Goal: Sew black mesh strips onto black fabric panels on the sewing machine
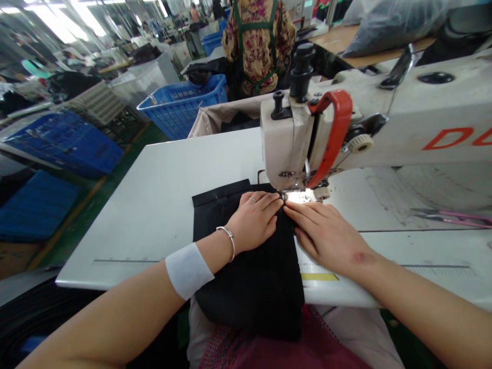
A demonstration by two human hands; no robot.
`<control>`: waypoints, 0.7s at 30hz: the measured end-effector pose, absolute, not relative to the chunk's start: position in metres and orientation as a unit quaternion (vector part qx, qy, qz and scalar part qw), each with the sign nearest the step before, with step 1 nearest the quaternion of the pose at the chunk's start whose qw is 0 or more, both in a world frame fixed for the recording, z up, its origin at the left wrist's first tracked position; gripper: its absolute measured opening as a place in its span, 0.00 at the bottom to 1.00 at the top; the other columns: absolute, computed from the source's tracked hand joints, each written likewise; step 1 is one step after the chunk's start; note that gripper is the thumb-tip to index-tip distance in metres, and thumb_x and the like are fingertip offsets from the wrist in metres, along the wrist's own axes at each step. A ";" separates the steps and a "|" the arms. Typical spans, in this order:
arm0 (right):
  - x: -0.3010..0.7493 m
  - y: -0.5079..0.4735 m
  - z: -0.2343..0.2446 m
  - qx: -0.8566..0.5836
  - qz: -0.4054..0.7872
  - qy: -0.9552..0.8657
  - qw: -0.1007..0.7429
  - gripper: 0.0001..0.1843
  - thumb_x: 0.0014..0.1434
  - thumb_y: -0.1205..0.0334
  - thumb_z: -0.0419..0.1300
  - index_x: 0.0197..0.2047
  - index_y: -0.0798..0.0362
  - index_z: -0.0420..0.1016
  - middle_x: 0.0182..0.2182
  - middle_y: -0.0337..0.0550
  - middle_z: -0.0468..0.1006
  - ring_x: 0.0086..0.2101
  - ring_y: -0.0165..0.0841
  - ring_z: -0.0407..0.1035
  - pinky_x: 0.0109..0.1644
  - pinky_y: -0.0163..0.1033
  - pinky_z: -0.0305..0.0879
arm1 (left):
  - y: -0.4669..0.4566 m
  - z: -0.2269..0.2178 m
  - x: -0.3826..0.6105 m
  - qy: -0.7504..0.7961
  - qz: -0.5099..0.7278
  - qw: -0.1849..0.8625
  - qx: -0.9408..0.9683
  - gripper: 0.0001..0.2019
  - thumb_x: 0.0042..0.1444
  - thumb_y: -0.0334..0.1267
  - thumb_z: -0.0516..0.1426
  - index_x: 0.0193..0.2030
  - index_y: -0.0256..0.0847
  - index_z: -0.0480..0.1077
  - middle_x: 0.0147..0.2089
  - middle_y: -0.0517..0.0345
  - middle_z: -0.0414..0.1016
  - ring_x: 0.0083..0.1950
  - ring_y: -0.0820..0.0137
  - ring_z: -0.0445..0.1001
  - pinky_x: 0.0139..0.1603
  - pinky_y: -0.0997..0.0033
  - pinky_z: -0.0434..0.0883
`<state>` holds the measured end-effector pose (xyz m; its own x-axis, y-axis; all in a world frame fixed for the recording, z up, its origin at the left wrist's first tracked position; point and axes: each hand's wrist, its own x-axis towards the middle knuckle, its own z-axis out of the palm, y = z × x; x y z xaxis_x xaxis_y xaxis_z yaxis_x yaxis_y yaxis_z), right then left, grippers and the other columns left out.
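A piece of black fabric [249, 292], folded in layers, lies on the sewing machine's white table and hangs over the front edge onto the lap. My left hand [255, 218] rests flat on top of it, fingers stretched toward the needle area. A ring and a silver bracelet are on this hand and wrist, with a white band around the forearm. At the fabric's right edge, my right hand [321, 230] holds the edge with its fingertips close to the presser foot [283, 196]. The sewing machine head [286, 146] stands just beyond both hands, its lamp lighting the needle plate.
Pink-handled thread snips [461, 218] lie on the table at right. A red curved guard [338, 128] fronts the machine head. Behind the table are a fabric-lined bin [219, 115], a blue crate [184, 105] and a person in a flowered top [257, 41]. Blue containers [65, 138] stand at left.
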<state>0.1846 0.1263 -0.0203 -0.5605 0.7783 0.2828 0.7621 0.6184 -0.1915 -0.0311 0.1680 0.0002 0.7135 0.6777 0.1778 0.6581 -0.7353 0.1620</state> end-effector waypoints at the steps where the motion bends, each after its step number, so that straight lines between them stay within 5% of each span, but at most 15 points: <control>1: 0.184 0.126 -0.020 -0.435 0.022 -0.883 0.173 0.25 0.65 0.63 0.51 0.64 0.55 0.62 0.62 0.46 0.65 0.56 0.44 0.61 0.57 0.53 0.61 | 0.168 0.000 -0.031 0.359 0.113 0.044 0.925 0.18 0.63 0.35 0.50 0.59 0.38 0.64 0.62 0.51 0.65 0.61 0.59 0.62 0.64 0.52 0.59; 9: 0.184 0.129 -0.023 -0.433 0.026 -0.882 0.184 0.24 0.64 0.64 0.52 0.63 0.55 0.63 0.61 0.48 0.66 0.55 0.45 0.62 0.56 0.55 0.63 | 0.180 0.002 -0.033 0.363 0.098 0.049 0.925 0.19 0.64 0.37 0.51 0.61 0.40 0.63 0.64 0.53 0.64 0.63 0.62 0.61 0.66 0.55 0.57; 15: 0.189 0.098 -0.016 -0.388 0.083 -0.891 0.220 0.18 0.65 0.65 0.53 0.57 0.55 0.70 0.56 0.48 0.71 0.55 0.41 0.63 0.58 0.51 0.62 | 0.130 0.026 -0.045 0.340 0.075 0.081 0.934 0.25 0.63 0.52 0.53 0.63 0.43 0.60 0.67 0.52 0.60 0.69 0.59 0.53 0.71 0.46 0.48; 21: 0.194 0.039 -0.020 -0.343 0.120 -0.885 0.290 0.17 0.63 0.70 0.55 0.55 0.55 0.71 0.50 0.47 0.74 0.52 0.39 0.63 0.56 0.50 0.64 | 0.074 0.008 -0.045 0.312 0.155 0.098 0.932 0.09 0.65 0.32 0.52 0.50 0.40 0.70 0.48 0.56 0.74 0.51 0.66 0.68 0.54 0.62 0.67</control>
